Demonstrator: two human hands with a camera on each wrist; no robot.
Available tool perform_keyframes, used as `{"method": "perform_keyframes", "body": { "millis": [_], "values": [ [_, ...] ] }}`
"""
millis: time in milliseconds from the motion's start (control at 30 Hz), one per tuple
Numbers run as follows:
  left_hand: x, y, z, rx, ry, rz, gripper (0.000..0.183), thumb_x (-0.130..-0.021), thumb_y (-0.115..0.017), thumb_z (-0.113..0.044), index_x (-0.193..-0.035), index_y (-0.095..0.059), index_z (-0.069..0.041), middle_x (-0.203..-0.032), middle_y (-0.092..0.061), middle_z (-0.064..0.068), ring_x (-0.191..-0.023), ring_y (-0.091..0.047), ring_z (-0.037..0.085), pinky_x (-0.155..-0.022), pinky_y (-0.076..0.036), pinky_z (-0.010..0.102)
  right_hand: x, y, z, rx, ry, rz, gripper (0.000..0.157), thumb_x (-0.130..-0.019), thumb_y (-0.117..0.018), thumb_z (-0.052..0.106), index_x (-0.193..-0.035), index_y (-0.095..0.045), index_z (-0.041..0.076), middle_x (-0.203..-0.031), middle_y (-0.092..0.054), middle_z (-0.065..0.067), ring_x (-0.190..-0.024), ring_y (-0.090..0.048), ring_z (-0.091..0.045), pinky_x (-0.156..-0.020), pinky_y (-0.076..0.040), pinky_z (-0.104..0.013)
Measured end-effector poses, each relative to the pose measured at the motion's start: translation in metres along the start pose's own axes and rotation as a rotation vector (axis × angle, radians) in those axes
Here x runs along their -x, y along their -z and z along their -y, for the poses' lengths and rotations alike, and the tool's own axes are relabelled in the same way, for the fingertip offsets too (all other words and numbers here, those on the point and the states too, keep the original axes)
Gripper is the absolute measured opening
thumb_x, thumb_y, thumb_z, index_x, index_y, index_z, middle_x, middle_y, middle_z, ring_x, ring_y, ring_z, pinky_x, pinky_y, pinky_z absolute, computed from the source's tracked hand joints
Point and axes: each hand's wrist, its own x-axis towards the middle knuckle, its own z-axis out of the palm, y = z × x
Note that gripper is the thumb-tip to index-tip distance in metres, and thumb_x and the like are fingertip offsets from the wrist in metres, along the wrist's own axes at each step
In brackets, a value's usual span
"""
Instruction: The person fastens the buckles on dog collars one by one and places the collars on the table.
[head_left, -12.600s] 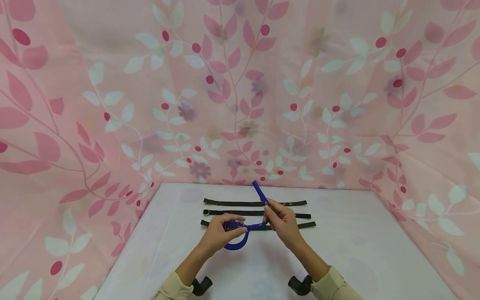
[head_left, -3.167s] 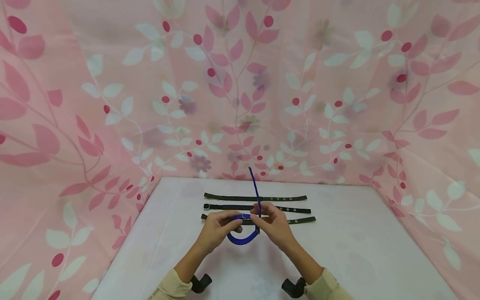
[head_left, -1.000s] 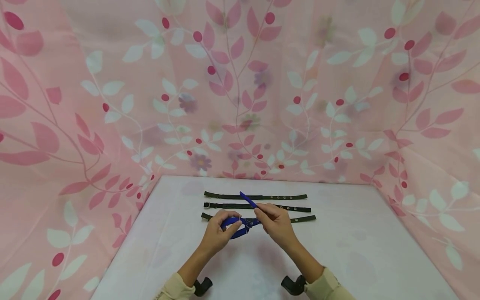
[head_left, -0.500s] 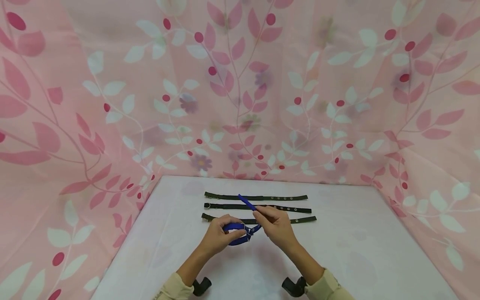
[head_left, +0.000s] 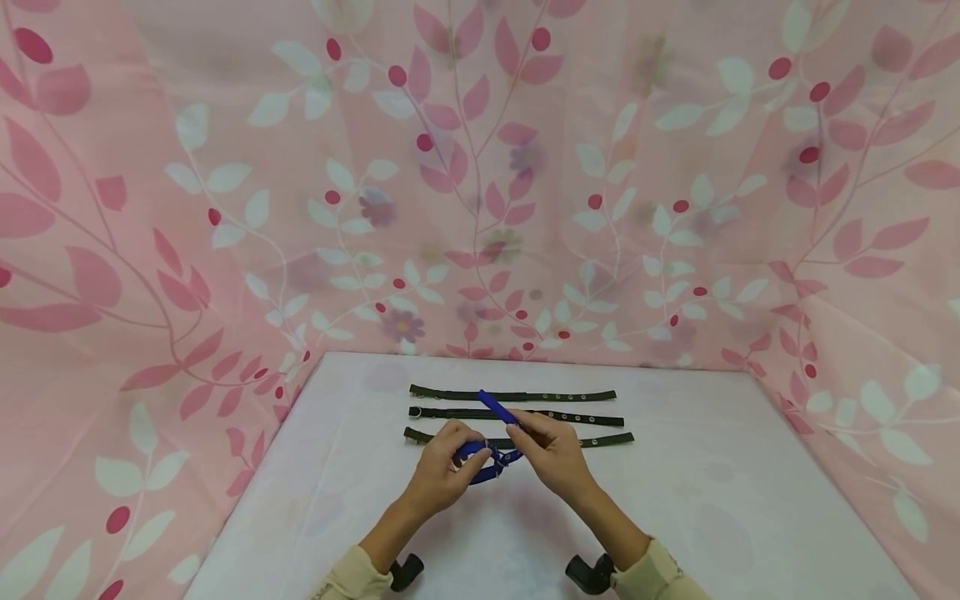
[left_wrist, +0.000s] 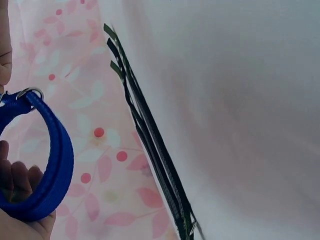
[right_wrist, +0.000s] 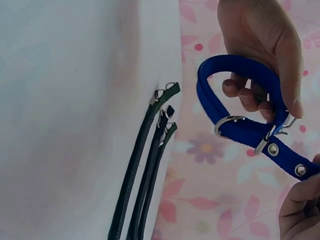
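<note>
A blue webbing collar (head_left: 495, 406) with metal eyelets is bent into a loop above the table. In the right wrist view, its strap runs through a metal buckle (right_wrist: 261, 145), with a D-ring (right_wrist: 218, 127) on the band beside it. My left hand (head_left: 441, 468) holds the loop, thumb close to the buckle prong. Thumb and fingers of my right hand (head_left: 553, 450) pinch the eyelet strap past the buckle, its tip pointing up and left. The left wrist view shows the padded loop (left_wrist: 61, 165) edge-on, fingers visible through it.
Three dark green collars lie side by side across the table beyond my hands: a far one (head_left: 480, 395), a middle one (head_left: 450, 413) and a near one (head_left: 611, 439). White cloth (head_left: 675, 500) covers the table; pink floral fabric (head_left: 480, 208) surrounds it.
About three seconds ago the strap stood upright beside the loop; now it slants left in my right hand, pulled out past the buckle. In the last half second, my left hand has tilted the loop slightly.
</note>
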Motion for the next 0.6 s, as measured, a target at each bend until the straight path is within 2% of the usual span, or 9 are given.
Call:
{"method": "perform_keyframes", "body": {
  "millis": [133,300,467,600],
  "values": [
    [0.002,-0.001,0.002,0.020,0.019,0.009,0.008,-0.094,-0.069,-0.018,-0.100,-0.069,-0.013,-0.093,-0.061,0.005,-0.079,-0.053,0.006,-0.063,-0.052,0.022,0.001,0.003,0.017,0.007,0.015,0.011,0.023,-0.094,-0.064,0.002,-0.115,-0.070,-0.004,-0.084,-0.066,-0.017,-0.065,-0.050,-0.003,-0.051,-0.045,-0.021],
    [0.001,0.002,0.002,0.016,0.064,0.039,0.011,-0.095,-0.067,-0.022,-0.105,-0.068,-0.015,-0.094,-0.063,-0.004,-0.085,-0.056,0.006,-0.071,-0.054,0.027,0.003,0.004,0.019,0.044,0.039,0.000,0.020,-0.093,-0.064,0.001,-0.112,-0.071,-0.003,-0.079,-0.065,-0.013,-0.064,-0.050,-0.003,-0.051,-0.047,-0.022],
    [0.000,0.006,-0.002,0.110,0.198,0.071,0.012,-0.093,-0.070,-0.023,-0.104,-0.069,-0.018,-0.091,-0.063,-0.005,-0.079,-0.054,0.006,-0.066,-0.050,0.021,0.002,0.004,0.019,0.079,0.052,-0.014,0.019,-0.093,-0.065,0.002,-0.111,-0.072,-0.002,-0.077,-0.063,-0.009,-0.063,-0.049,-0.003,-0.050,-0.046,-0.021],
    [0.003,0.005,-0.001,0.126,0.225,0.081,0.014,-0.093,-0.070,-0.020,-0.106,-0.071,-0.016,-0.089,-0.063,-0.002,-0.074,-0.051,0.007,-0.061,-0.046,0.019,0.003,0.004,0.019,0.064,0.039,-0.012,0.020,-0.093,-0.065,0.002,-0.111,-0.072,-0.002,-0.081,-0.066,-0.013,-0.065,-0.051,-0.004,-0.053,-0.049,-0.021]
  ]
}}
